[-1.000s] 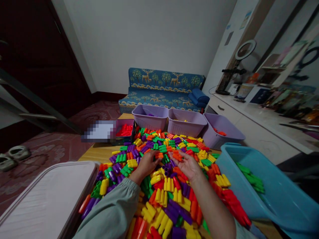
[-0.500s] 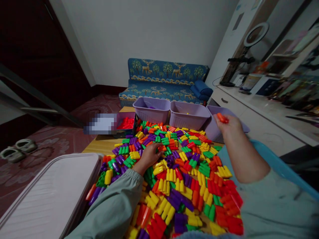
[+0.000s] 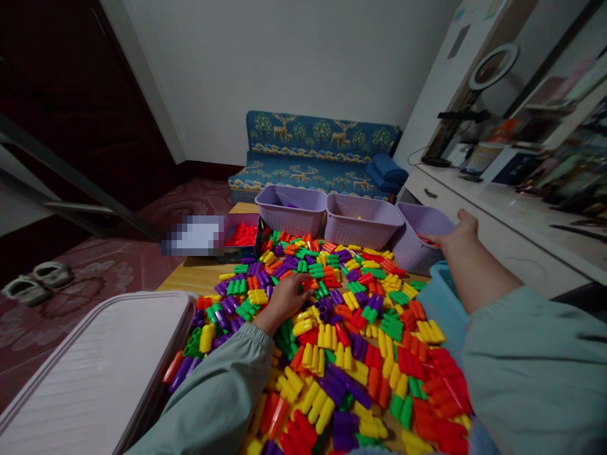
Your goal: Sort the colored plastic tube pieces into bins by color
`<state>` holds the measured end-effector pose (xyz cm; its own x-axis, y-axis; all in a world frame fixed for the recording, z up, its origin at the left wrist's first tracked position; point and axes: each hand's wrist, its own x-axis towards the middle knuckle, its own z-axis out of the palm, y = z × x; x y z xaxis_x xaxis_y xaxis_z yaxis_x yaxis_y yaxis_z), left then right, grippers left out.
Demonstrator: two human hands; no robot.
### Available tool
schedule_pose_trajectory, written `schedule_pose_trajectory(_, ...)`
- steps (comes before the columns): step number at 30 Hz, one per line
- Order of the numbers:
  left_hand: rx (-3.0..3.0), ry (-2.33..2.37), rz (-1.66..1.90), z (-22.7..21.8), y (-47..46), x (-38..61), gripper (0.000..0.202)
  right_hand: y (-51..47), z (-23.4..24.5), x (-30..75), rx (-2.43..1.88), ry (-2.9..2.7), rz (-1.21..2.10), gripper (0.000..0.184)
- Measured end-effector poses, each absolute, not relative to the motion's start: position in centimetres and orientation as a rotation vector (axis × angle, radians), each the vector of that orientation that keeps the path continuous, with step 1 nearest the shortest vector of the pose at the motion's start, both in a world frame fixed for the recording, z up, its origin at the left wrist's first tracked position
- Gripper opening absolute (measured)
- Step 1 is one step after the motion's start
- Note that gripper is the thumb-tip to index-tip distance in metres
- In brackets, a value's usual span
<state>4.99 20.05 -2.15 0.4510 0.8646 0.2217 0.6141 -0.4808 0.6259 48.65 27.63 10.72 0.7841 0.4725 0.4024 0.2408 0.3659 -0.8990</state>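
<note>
A big heap of plastic peg blocks (image 3: 341, 328) in red, orange, yellow, green and purple covers the wooden table (image 3: 199, 278). My left hand (image 3: 284, 300) rests on the heap near its middle, fingers curled over orange and green pieces. My right hand (image 3: 453, 235) reaches out over the rightmost purple bin (image 3: 420, 243), palm down with fingers spread over it; orange pieces lie inside. Two more purple bins (image 3: 289, 212) (image 3: 360, 221) stand in a row at the far edge.
A red-filled box (image 3: 239, 234) sits at the far left of the table. A pale lid (image 3: 90, 373) lies at the near left. A blue tub (image 3: 443, 297) stands on the right. Beyond are a blue sofa (image 3: 313, 158), a white counter (image 3: 497, 234) and sandals (image 3: 38, 278) on the floor.
My right hand carried an orange piece from the heap up to the rightmost purple bin and now hovers over it with fingers spread, the piece gone from it. My left hand stayed on the heap.
</note>
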Motion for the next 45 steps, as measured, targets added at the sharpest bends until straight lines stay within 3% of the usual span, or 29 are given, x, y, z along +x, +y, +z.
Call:
schedule_pose_trajectory(4,2.243,1.251,0.726,-2.1,20.1,5.0,0.037,26.1,11.2,42.9,-1.236,-0.469,0.187,0.014)
schedule_pose_trajectory(5,2.239,1.255,0.726,-2.0,20.1,5.0,0.037,25.3,11.0,41.0,-1.152,-0.503,0.176,0.018)
schedule_pose_trajectory(7,2.227,1.254,0.728,-2.0,20.1,5.1,0.036,23.5,10.1,37.3,-1.097,-0.773,0.265,0.021)
schedule_pose_trajectory(9,2.218,1.253,0.734,-2.0,20.1,5.1,0.035,21.7,8.4,34.1,-1.255,-1.065,0.415,0.018)
schedule_pose_trajectory(12,2.211,1.253,0.738,-2.0,20.1,5.1,0.034,20.0,5.0,30.9,-1.517,-1.414,0.383,0.012)
schedule_pose_trajectory(17,2.214,1.241,0.744,-2.1,20.0,5.1,0.035,19.2,1.0,26.8,-1.528,-1.817,0.413,0.038)
schedule_pose_trajectory(20,2.227,1.243,0.753,-2.1,20.0,5.1,0.035,18.7,0.4,24.3,-1.503,-2.006,0.397,0.058)
schedule_pose_trajectory(22,2.232,1.247,0.754,-2.0,20.0,5.1,0.035,18.4,0.4,23.1,-1.588,-2.080,0.337,0.061)
schedule_pose_trajectory(29,2.210,1.270,0.790,-2.1,20.0,5.1,0.034,18.1,2.7,22.8,-1.992,-1.988,0.118,0.050)
schedule_pose_trajectory(33,2.204,1.270,0.816,-2.0,20.0,5.1,0.032,18.2,3.6,22.9,-2.104,-2.022,0.127,0.030)
schedule_pose_trajectory(38,2.227,1.285,0.788,-1.8,19.9,5.1,0.030,18.3,2.0,23.0,-2.115,-1.993,0.150,0.043)
schedule_pose_trajectory(41,2.222,1.268,0.801,-1.8,19.9,5.1,0.028,18.5,0.8,23.2,-2.074,-1.898,0.157,0.035)
schedule_pose_trajectory(45,2.103,1.220,0.932,-2.0,19.9,5.1,0.051,18.2,0.2,22.8,-1.833,-1.788,0.210,0.029)
